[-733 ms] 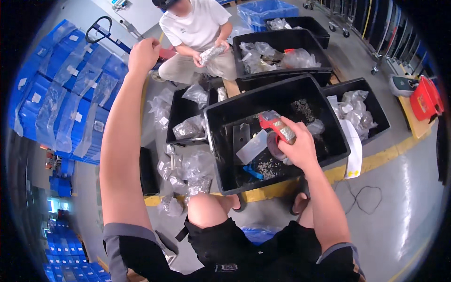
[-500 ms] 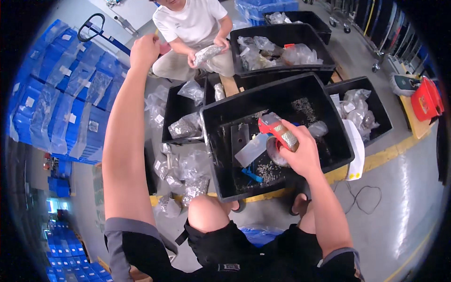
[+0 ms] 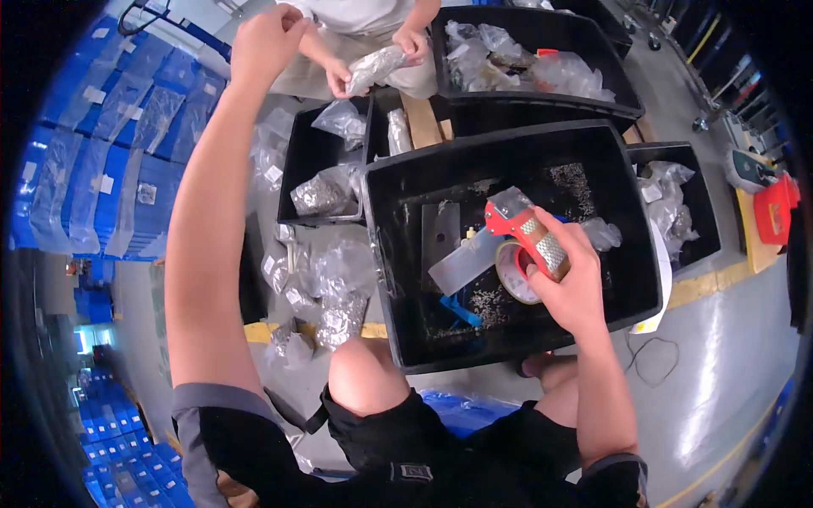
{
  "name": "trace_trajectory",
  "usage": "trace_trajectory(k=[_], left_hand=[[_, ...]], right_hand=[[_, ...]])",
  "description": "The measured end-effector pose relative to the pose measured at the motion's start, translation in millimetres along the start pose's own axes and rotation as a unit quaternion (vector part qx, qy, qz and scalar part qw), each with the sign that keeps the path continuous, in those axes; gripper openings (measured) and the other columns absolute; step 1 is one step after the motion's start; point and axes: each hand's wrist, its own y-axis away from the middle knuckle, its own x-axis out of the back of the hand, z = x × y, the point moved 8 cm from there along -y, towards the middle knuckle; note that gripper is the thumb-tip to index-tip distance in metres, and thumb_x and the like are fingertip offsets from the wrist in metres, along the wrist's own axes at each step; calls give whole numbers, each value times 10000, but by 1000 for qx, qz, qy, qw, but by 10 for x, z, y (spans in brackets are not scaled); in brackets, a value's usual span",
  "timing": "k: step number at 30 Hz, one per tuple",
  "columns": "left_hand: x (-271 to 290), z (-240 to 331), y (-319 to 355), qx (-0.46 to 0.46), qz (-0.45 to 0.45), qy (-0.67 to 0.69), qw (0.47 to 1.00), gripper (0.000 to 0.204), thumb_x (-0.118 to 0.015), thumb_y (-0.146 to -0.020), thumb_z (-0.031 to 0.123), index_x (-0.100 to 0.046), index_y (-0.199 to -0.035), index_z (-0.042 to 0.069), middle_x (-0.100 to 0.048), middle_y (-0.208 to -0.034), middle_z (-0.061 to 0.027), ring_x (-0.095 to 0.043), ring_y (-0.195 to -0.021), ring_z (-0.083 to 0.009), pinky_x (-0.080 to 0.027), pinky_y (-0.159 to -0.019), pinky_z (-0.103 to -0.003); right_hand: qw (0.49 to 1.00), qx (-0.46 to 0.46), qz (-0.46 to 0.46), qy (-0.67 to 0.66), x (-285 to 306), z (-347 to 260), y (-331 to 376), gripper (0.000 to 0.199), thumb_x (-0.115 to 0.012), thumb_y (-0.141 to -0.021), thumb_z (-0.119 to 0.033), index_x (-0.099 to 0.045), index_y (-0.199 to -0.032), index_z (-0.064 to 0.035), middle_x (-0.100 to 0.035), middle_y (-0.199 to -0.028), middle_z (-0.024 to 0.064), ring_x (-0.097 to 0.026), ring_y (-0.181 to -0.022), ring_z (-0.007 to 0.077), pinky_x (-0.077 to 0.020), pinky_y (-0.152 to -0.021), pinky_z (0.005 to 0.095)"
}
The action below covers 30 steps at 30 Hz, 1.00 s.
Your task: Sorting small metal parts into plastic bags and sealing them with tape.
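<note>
My right hand grips a red tape dispenser over the large black bin at my knees. A roll of tape shows just below the dispenser's handle. To the far left, my left hand is raised at the end of an outstretched arm, its fingers drawn together; what they may pinch is too small to make out. Inside the bin lie a translucent scoop-like piece, a blue plastic piece, a small clear bag and scattered small metal bits.
Opposite, a person in white holds a filled clear bag. Bagged parts fill a smaller black bin and the far black bin. More bags lie on the floor by my left knee. Wrapped blue boxes are stacked left.
The view has shifted, and the bins sit differently in it. My right hand still holds the tape dispenser over the bin. My left hand stays raised with its fingers together.
</note>
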Motion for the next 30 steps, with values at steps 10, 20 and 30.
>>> trace_trajectory(k=[10, 20, 30], left_hand=[[292, 321, 280, -15, 38, 75, 996, 231, -712, -763, 182, -692, -915, 9, -667, -773, -182, -670, -722, -307, -509, -635, -379], [-435, -68, 170, -13, 3, 66, 998, 290, -694, -841, 315, -697, -1003, 74, -709, -840, -108, -698, -795, -210, -527, -739, -317], [-1209, -398, -24, -44, -10, 77, 996, 294, -711, -812, 270, -679, -1015, 60, -707, -855, -106, -691, -789, -237, -529, -725, -343]], right_hand=[[999, -29, -14, -13, -105, 190, -223, 645, -584, -651, 30, -570, -1291, -48, -584, -1080, 115, -582, -1004, 232, -428, -941, 311], [999, -37, -23, -8, -148, 256, -406, 632, -578, -656, 24, -570, -1285, -40, -585, -1094, 119, -582, -1025, 230, -423, -953, 318], [999, -27, -31, -8, -164, 307, -499, 656, -584, -641, 22, -546, -1295, -9, -566, -1106, 132, -563, -1024, 230, -419, -946, 318]])
